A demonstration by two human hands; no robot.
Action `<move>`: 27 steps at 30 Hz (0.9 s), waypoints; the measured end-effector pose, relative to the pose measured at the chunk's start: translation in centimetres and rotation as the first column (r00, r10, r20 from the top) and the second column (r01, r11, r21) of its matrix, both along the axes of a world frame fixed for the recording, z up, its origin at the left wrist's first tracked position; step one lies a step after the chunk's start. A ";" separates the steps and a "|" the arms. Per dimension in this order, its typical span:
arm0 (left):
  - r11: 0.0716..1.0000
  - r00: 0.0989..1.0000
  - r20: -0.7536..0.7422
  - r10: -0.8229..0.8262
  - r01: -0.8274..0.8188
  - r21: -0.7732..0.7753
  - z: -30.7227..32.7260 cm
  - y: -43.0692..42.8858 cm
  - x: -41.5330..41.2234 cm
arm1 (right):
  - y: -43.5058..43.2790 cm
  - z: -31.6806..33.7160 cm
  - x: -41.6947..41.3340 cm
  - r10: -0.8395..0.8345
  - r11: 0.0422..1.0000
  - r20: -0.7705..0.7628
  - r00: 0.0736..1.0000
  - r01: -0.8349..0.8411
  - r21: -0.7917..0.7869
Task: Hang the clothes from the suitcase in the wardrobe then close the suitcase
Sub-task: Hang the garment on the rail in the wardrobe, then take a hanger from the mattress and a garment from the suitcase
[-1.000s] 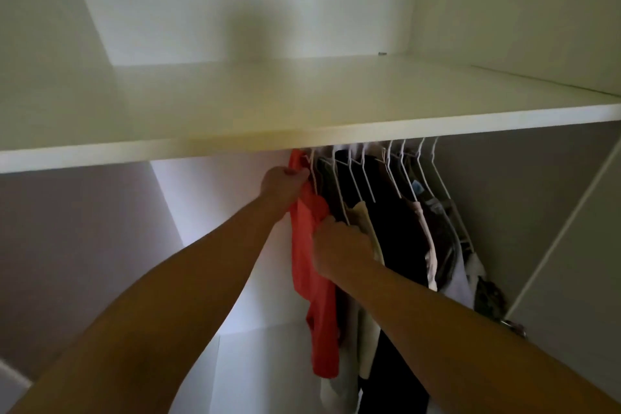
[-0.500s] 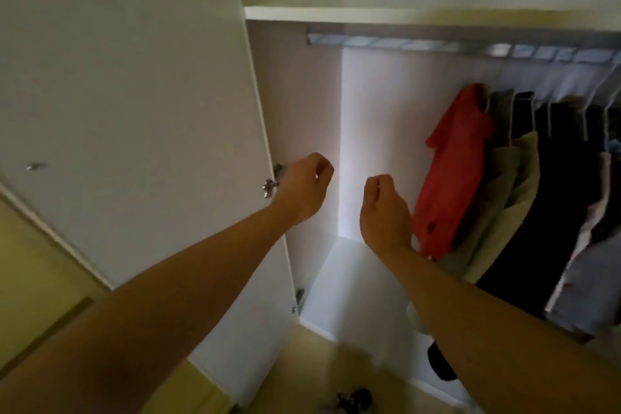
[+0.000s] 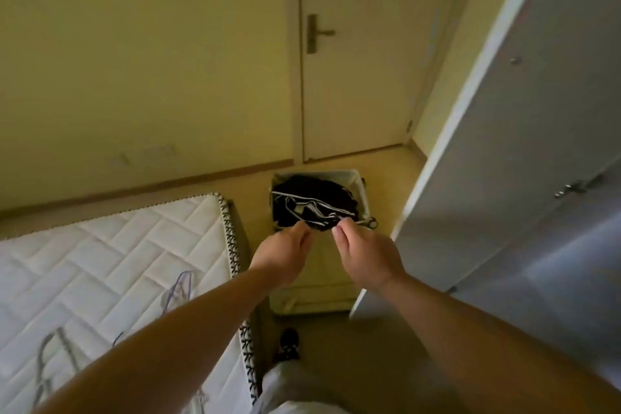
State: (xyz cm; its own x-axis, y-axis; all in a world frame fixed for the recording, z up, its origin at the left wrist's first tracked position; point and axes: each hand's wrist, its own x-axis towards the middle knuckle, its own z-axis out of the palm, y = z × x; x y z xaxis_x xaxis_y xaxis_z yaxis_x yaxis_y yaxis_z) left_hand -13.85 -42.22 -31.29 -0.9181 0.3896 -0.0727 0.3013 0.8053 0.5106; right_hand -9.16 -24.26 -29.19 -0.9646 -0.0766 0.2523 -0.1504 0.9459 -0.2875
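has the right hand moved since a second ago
Yes. The right hand came out past the wardrobe door and down, now left of it above the suitcase.

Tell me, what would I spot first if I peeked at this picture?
Two arms reach out, the left hand and right hand side by side in the middle, over an open suitcase on the floor with black clothes striped white inside. A white quilted mattress lies to the left, and a grey wardrobe door stands open on the right.
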 end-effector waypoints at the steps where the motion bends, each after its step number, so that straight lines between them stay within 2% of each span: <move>1: 0.997 0.996 0.032 0.079 -0.079 -0.015 -1.4 -2.4 -1.0 | -2.4 -0.7 -2.0 0.063 0.998 0.025 0.998 -0.064 0.023; 3: 0.978 0.973 0.102 0.206 -0.201 -0.062 -4.2 -6.7 -2.5 | -7.1 -2.2 -5.6 0.186 0.981 0.083 0.979 -0.190 0.044; 6: 0.927 0.898 0.233 0.374 -0.351 -0.132 -8.7 -13.1 -4.9 | -14.8 -5.8 -11.1 0.337 0.940 0.227 0.914 -0.340 -0.027; 8: 0.890 0.837 0.303 0.455 -0.423 -0.170 -11.6 -16.4 -6.2 | -18.9 -8.4 -13.6 0.395 0.915 0.380 0.836 -0.393 -0.087; 10: 0.839 0.741 0.394 0.544 -0.496 -0.225 -15.2 -20.4 -6.7 | -23.5 -12.4 -15.8 0.449 0.875 0.494 0.744 -0.477 -0.078; 15: 0.708 0.504 0.511 0.696 -0.599 -0.374 -22.3 -27.1 -5.8 | -31.3 -18.0 -18.1 0.421 0.732 0.696 0.581 -0.671 0.117; 19: 0.539 0.238 0.545 0.804 -0.679 -0.499 -29.0 -30.9 -3.2 | -35.5 -23.8 -18.5 0.392 0.623 0.803 0.448 -0.772 0.126; 22: 0.435 0.069 0.542 0.837 -0.685 -0.584 -33.8 -32.5 -1.2 | -38.1 -28.7 -18.4 0.342 0.578 0.871 0.353 -0.810 0.101; 24: 0.374 -0.001 0.522 0.853 -0.698 -0.611 -36.3 -33.2 -0.2 | -39.6 -31.7 -18.3 0.327 0.562 0.898 0.295 -0.824 0.065; 27: 0.345 -0.050 0.529 0.847 -0.706 -0.619 -39.5 -33.4 0.9 | -41.4 -35.8 -18.0 0.298 0.568 0.930 0.213 -0.823 0.007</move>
State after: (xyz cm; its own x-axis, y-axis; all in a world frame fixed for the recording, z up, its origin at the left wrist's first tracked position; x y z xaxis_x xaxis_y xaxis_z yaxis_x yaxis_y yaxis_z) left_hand -12.95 -75.61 -70.79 -0.1778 -0.6142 -0.7689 -0.9441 0.3268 -0.0427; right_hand -27.11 -65.63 -64.97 -0.2755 -0.5247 -0.8055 -0.6595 0.7128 -0.2388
